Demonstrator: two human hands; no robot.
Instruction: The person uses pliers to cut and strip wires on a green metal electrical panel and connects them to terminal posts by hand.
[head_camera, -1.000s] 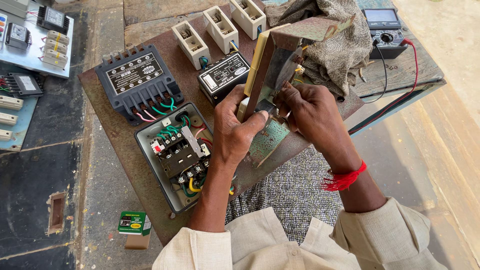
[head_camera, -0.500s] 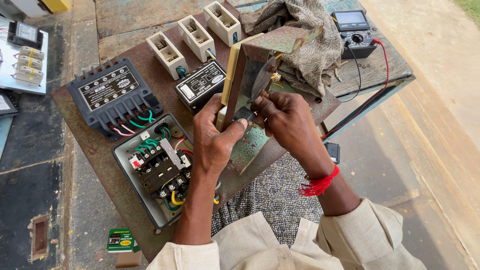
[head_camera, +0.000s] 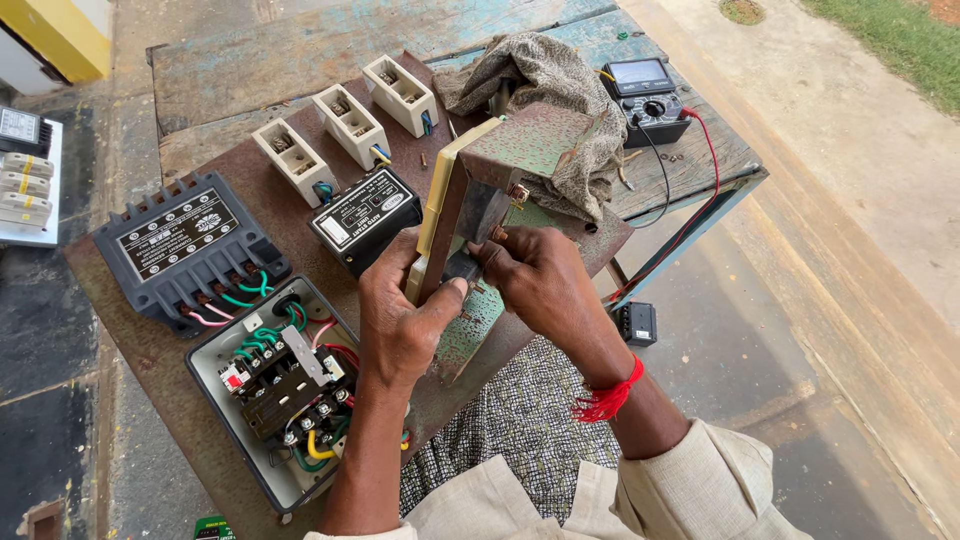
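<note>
My left hand (head_camera: 405, 315) grips the cream front edge of a worn green metal switch cover (head_camera: 500, 170), held upright on edge over a rusty metal panel (head_camera: 140, 350). My right hand (head_camera: 540, 280), with a red thread at the wrist, pinches a small dark part (head_camera: 463, 268) on the inner side of that cover. Just left of my left hand lies an open grey starter box (head_camera: 285, 385) with coloured wires and a black contactor inside.
On the panel sit a dark terminal block (head_camera: 185, 245), a small black meter box (head_camera: 365, 215) and three cream fuse holders (head_camera: 345, 120). A crumpled cloth (head_camera: 545, 80) and a multimeter (head_camera: 645, 90) with a red lead lie on the blue wooden table. A small black box (head_camera: 636, 322) lies on the ground.
The view has shifted, so the panel and hands sit lower in the picture. Both hands stay on the green cover, the right fingers still working at its inner side.
</note>
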